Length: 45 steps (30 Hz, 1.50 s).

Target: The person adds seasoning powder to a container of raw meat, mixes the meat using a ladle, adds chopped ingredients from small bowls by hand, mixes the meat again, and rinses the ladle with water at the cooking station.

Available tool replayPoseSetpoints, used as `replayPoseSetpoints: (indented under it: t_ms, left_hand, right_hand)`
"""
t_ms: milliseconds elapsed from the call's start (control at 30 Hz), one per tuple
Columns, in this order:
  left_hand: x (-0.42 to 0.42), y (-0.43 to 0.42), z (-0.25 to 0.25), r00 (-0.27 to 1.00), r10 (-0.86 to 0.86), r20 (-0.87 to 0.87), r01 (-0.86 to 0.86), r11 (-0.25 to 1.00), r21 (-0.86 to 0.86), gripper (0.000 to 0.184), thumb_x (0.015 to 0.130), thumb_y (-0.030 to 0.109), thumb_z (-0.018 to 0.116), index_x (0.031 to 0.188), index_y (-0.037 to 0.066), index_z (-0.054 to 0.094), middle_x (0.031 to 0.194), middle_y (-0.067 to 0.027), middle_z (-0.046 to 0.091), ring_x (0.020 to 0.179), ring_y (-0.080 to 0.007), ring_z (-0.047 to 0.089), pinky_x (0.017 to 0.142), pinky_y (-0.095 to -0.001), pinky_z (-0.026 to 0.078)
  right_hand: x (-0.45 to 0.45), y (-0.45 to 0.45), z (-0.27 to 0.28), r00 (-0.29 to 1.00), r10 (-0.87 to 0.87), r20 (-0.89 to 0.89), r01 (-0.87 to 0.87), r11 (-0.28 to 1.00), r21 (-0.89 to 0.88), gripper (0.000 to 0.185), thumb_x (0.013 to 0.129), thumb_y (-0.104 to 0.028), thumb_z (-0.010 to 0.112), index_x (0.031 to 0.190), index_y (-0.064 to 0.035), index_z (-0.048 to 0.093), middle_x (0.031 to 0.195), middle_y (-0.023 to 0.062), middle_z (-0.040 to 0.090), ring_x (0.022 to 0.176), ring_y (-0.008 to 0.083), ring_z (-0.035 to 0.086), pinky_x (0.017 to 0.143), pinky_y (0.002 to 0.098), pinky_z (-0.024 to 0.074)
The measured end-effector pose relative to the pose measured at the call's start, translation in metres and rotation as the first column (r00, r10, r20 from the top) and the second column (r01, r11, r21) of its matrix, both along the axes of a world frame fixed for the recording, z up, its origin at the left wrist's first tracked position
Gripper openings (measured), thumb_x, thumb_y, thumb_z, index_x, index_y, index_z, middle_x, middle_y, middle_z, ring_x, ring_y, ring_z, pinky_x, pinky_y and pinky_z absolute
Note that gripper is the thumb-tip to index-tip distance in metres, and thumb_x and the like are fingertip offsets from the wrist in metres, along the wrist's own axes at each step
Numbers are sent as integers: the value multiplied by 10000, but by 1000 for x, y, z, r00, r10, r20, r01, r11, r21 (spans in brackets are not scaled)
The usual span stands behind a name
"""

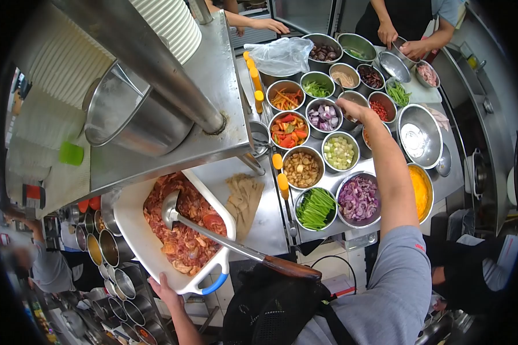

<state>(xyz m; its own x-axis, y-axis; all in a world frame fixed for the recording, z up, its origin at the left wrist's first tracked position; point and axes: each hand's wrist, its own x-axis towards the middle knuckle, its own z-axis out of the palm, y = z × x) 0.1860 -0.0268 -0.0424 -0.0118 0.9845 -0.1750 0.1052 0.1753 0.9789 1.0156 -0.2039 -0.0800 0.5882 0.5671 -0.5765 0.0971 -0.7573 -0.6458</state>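
A white plastic tub (129, 201) of raw sliced meat (181, 227) stands tilted at the lower left. My left hand (168, 291) grips its near lower corner. Across the tub lies a steel ladle (230, 242), bowl in the meat, wooden handle over the rim towards me. My right hand (355, 110) reaches far out over the steel pots, fingers curled down into one behind the celery pot (340, 152). What its fingers hold is hidden; a thin metal handle (340, 86) shows just beyond them. Close by are pots of diced onion (324, 117) and red chillies (380, 109).
A steel shelf (172, 167) with a post and large pot (138, 118) overhangs the left. A cloth (244, 201) lies by the tub. Sliced onion (358, 198) and green strips (315, 209) stand under my right arm. A co-worker's hands (411, 47) hold a bowl at the back.
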Motion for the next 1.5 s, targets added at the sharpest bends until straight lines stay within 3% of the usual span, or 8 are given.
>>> replayPoseSetpoints:
  t_ms: [167, 267, 500, 700, 733, 1067, 1300, 1500]
  left_hand:
    - [2, -2, 3, 1000, 4, -9, -4, 1000, 0, 361, 1034, 123, 585, 1352, 12, 456, 1219, -138, 606, 1070, -224, 624, 942, -386, 530]
    - [5, -3, 5, 1000, 11, 2, -11, 1000, -10, 378, 1032, 122, 587, 1366, 9, 450, 1232, -145, 606, 1078, -232, 624, 949, -390, 528]
    - [8, -3, 10, 1000, 25, -9, -25, 999, -32, 383, 1030, 112, 582, 1374, 9, 448, 1242, -151, 607, 1080, -239, 627, 950, -400, 531]
    - [8, -2, 9, 1000, 17, 7, -16, 1000, -26, 381, 1027, 97, 584, 1371, 3, 449, 1243, -153, 611, 1084, -244, 632, 950, -408, 534]
    - [11, -4, 11, 1000, 20, 6, -20, 999, -26, 381, 1027, 97, 584, 1371, 3, 449, 1243, -153, 611, 1084, -244, 632, 950, -408, 534]
    - [10, -5, 11, 999, 8, 34, -8, 1000, -10, 353, 1031, 85, 578, 1353, 2, 460, 1245, -146, 615, 1086, -237, 632, 965, -401, 527]
    - [3, -2, 4, 999, -1, 40, 1, 1000, -10, 342, 1035, 105, 584, 1342, 15, 464, 1245, -126, 607, 1103, -225, 624, 973, -388, 516]
    - [3, -2, 4, 999, -12, 40, 12, 1000, -3, 372, 1037, 126, 598, 1363, 7, 465, 1245, -126, 612, 1107, -224, 624, 973, -387, 516]
  right_hand:
    - [23, -18, -9, 978, -59, -199, 46, 996, -70, 323, 739, -296, 654, 1014, -126, 669, 912, -1, 557, 820, 143, 510, 683, 345, 428]
    - [-4, -15, 29, 989, 116, -88, -130, 975, -179, 714, 627, -101, 628, 1339, -135, 665, 984, 14, 611, 854, 159, 548, 695, 352, 459]
    - [9, -22, 9, 960, 278, -45, -280, 958, -60, 770, 658, -118, 674, 1423, -55, 602, 1156, 61, 692, 981, 183, 621, 816, 344, 511]
    - [-2, -8, -55, 657, 501, 563, -286, 857, -429, 666, 823, -282, 709, 1442, -69, 586, 1323, 211, 686, 1279, 399, 584, 1115, 436, 464]
    - [4, -2, -56, 684, 568, 458, -340, 803, -489, 694, 836, -217, 616, 1478, 23, 509, 1549, 326, 443, 1398, 445, 504, 1167, 446, 433]
    - [9, -7, -55, 669, 545, 505, -439, 838, -324, 355, 827, -122, 564, 1068, 47, 763, 1134, 307, 727, 1112, 409, 708, 1001, 464, 538]
    - [5, -3, -45, 673, 542, 503, -456, 840, -295, 383, 920, -290, 605, 1077, 25, 755, 1113, 297, 730, 1068, 436, 706, 938, 492, 547]
    - [-8, -5, -27, 668, 515, 537, -327, 851, -410, 381, 876, -168, 530, 1132, 2, 756, 1173, 300, 715, 1160, 436, 676, 1036, 487, 519]
